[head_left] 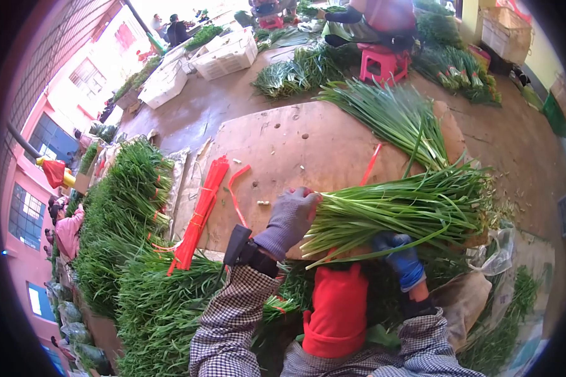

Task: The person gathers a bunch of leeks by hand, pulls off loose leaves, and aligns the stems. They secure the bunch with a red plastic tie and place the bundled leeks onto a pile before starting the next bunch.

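A bunch of long green leafy stalks (pixel 396 207) lies across the near right part of a wooden board (pixel 277 138), its pale cut ends to the left. My left hand (pixel 292 213), in a grey glove, is at those ends with its fingers pressed together near the top stalks; what they hold is too small to make out. My right hand (pixel 397 257), in a blue glove, is under the bunch's near edge, its fingers partly hidden by leaves. A red strip (pixel 371 163) sticks out behind the bunch. Another red strip (pixel 233 188) lies left of my left hand.
A bundle of red strips (pixel 201 213) lies at the board's left edge. Loose stalks (pixel 390 113) cover its far right corner. Large piles of greens (pixel 126 195) stand at left. Beyond are white crates (pixel 226 55), a pink stool (pixel 383 63) and a seated person (pixel 383 19).
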Demonstrator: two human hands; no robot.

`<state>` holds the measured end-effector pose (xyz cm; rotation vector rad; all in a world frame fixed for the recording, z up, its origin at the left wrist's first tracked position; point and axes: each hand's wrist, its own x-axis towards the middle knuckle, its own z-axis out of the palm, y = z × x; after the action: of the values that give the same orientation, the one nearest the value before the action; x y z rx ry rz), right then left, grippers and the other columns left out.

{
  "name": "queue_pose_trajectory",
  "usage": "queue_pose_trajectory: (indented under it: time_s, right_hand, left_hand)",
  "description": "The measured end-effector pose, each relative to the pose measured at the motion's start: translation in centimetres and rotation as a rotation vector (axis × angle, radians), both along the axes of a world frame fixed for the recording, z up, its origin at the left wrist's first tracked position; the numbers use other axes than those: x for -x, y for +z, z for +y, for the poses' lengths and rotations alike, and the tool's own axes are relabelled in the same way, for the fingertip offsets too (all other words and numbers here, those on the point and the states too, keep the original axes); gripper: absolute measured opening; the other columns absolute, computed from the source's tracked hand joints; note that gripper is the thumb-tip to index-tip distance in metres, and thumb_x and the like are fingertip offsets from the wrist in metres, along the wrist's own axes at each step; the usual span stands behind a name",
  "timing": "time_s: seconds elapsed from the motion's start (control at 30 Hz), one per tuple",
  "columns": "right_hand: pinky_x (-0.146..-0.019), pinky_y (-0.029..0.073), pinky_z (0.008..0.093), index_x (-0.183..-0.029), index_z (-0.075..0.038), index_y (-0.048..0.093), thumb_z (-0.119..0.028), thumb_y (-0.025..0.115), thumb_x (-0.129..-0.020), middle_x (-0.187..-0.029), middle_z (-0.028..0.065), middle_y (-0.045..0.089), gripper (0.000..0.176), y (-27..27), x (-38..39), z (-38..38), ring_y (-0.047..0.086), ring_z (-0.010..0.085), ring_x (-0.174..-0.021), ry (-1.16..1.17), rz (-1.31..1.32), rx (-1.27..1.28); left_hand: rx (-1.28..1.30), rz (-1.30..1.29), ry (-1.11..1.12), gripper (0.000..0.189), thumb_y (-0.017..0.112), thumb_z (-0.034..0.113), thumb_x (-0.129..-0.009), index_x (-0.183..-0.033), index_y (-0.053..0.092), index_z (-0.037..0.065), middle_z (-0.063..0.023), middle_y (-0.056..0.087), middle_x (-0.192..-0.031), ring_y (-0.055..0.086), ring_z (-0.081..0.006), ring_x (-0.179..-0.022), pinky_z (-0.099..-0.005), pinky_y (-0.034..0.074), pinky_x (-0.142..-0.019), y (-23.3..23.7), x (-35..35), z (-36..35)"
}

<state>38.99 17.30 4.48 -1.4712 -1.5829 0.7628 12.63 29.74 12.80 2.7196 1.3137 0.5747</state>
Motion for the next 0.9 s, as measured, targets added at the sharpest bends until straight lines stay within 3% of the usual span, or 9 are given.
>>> queue_pose_trajectory:
  time_s: [0.07, 0.2, 0.27, 0.4, 0.6, 0.7, 0.77, 0.87, 0.9]
  right_hand:
    - [-0.065, 0.049, 0.0333, -0.086, -0.006, 0.068, -0.01, 0.065, -0.084, -0.075, 0.01, 0.066, 0.005, -0.7, 0.1, -0.2, 0.062, 0.0197, -0.068, 0.01, 0.282, 0.119]
    - [-0.069, 0.05, 0.0334, -0.09, -0.006, 0.068, -0.011, 0.067, -0.084, -0.081, 0.0065, 0.069, 0.008, -2.4, 0.1, -0.2, 0.063, 0.0211, -0.072, -0.035, 0.268, 0.071]
    - [-0.07, 0.051, 0.0344, -0.093, -0.005, 0.069, -0.013, 0.069, -0.083, -0.083, 0.0079, 0.07, 0.013, -2.7, -0.3, -0.1, 0.064, 0.0222, -0.074, -0.042, 0.003, 0.17]
    - [-0.069, 0.051, 0.036, -0.092, -0.005, 0.07, -0.014, 0.069, -0.083, -0.08, 0.0108, 0.069, 0.013, -1.6, 0.1, -0.3, 0.065, 0.0226, -0.073, -0.062, 0.09, 0.099]
    - [-0.07, 0.051, 0.0367, -0.091, -0.005, 0.071, -0.017, 0.069, -0.084, -0.082, 0.0134, 0.07, 0.015, -0.7, -0.1, -0.1, 0.066, 0.0242, -0.074, 0.013, 0.06, 0.09]
    - [-0.07, 0.051, 0.0378, -0.09, -0.006, 0.071, -0.019, 0.069, -0.084, -0.083, 0.0129, 0.07, 0.014, -1.7, 0.0, -0.3, 0.066, 0.0268, -0.075, -0.03, 0.058, 0.046]
    - [-0.07, 0.052, 0.0391, -0.09, -0.007, 0.071, -0.019, 0.069, -0.085, -0.084, 0.0122, 0.07, 0.014, -4.4, -0.2, -0.4, 0.066, 0.0295, -0.076, -0.032, 0.065, 0.016]
    - [-0.072, 0.052, 0.0394, -0.094, -0.008, 0.072, -0.02, 0.069, -0.085, -0.088, 0.0114, 0.071, 0.015, -3.1, -0.4, -0.3, 0.067, 0.0304, -0.08, 0.002, -0.215, -0.102]
    - [-0.072, 0.052, 0.0394, -0.094, -0.008, 0.072, -0.02, 0.069, -0.085, -0.088, 0.0114, 0.071, 0.015, -3.2, -0.4, -0.2, 0.067, 0.0304, -0.08, 0.002, -0.213, -0.101]
  left_hand:
    - [0.124, 0.038, -0.015, 0.026, 0.061, 0.01, -0.082, -0.108, 0.063, 0.01, -0.0126, 0.063, -0.101, 0.06, -0.0354, -0.088, -0.0453, 0.049, -0.078, -0.4, -0.2, 0.5]
    - [0.165, -0.005, -0.028, 0.024, 0.06, 0.007, -0.082, -0.105, 0.064, 0.009, -0.0141, 0.063, -0.102, 0.06, -0.0371, -0.086, -0.0447, 0.05, -0.077, -1.0, -0.1, 1.0]
    - [0.216, -0.1, -0.034, 0.02, 0.06, 0.006, -0.083, -0.103, 0.065, 0.006, -0.015, 0.062, -0.099, 0.061, -0.0357, -0.085, -0.0418, 0.051, -0.075, -1.7, 0.0, 1.4]
    - [0.335, -0.202, 0.011, 0.016, 0.062, 0.008, -0.085, -0.1, 0.065, 0.004, -0.015, 0.062, -0.093, 0.062, -0.0314, -0.082, -0.0377, 0.05, -0.072, -1.4, -0.2, 1.2]
    - [0.436, -0.251, 0.035, 0.021, 0.065, 0.02, -0.091, -0.099, 0.065, 0.001, -0.0131, 0.06, -0.087, 0.061, -0.0227, -0.078, -0.0334, 0.049, -0.07, -1.0, -0.2, 0.9]
    - [0.573, -0.274, 0.147, 0.028, 0.059, 0.029, -0.096, -0.101, 0.065, 0.002, -0.0088, 0.063, -0.09, 0.059, -0.0168, -0.08, -0.0312, 0.048, -0.069, -2.1, 0.3, 1.3]
    - [0.836, -0.732, 0.15, 0.032, 0.054, 0.033, -0.099, -0.105, 0.064, 0.003, -0.0038, 0.064, -0.095, 0.059, -0.0125, -0.084, -0.0285, 0.048, -0.069, -3.2, 1.3, 1.7]
    - [0.708, -1.022, 0.195, 0.022, 0.056, 0.021, -0.097, -0.109, 0.061, 0.003, 0.0015, 0.061, -0.087, 0.049, -0.0044, -0.074, -0.0218, 0.043, -0.065, -1.6, 1.8, 1.6]
    - [0.672, -1.068, 0.263, 0.019, 0.054, 0.013, -0.096, -0.11, 0.06, 0.002, 0.0, 0.061, -0.086, 0.05, -0.0057, -0.073, -0.0216, 0.044, -0.066, -0.3, 1.7, 1.0]
